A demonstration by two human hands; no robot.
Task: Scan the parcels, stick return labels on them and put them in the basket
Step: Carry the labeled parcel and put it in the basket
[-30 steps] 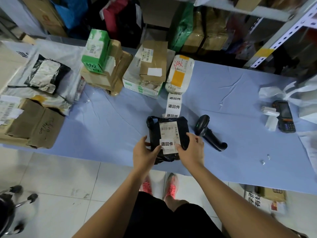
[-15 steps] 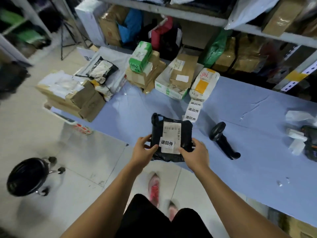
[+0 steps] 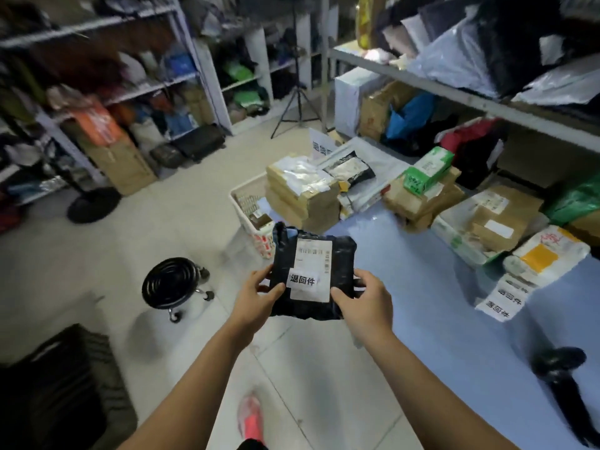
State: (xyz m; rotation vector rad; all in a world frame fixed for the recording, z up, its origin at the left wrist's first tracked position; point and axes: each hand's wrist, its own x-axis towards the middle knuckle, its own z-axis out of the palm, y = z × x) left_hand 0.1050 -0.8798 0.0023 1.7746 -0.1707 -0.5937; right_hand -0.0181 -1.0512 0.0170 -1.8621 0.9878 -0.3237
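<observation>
a second ago the black parcel (image 3: 313, 274) lay on the blue table (image 3: 422, 287). now it is lifted clear and held in the air over the floor, past the table's edge. the left hand (image 3: 256, 297) and right hand (image 3: 363, 303) no longer press its return label (image 3: 303, 280) flat; they grip the parcel's two sides, thumbs on its face. the view has swung left: the white basket (image 3: 237, 203) has come into sight at the parcel's 12 o'clock, and the black stool (image 3: 170, 282) now sits at its 9 o'clock. the scanner (image 3: 565, 375) has slid to 4 o'clock and the strip of labels (image 3: 503, 297) to 3 o'clock. the handheld terminal has left the view.
</observation>
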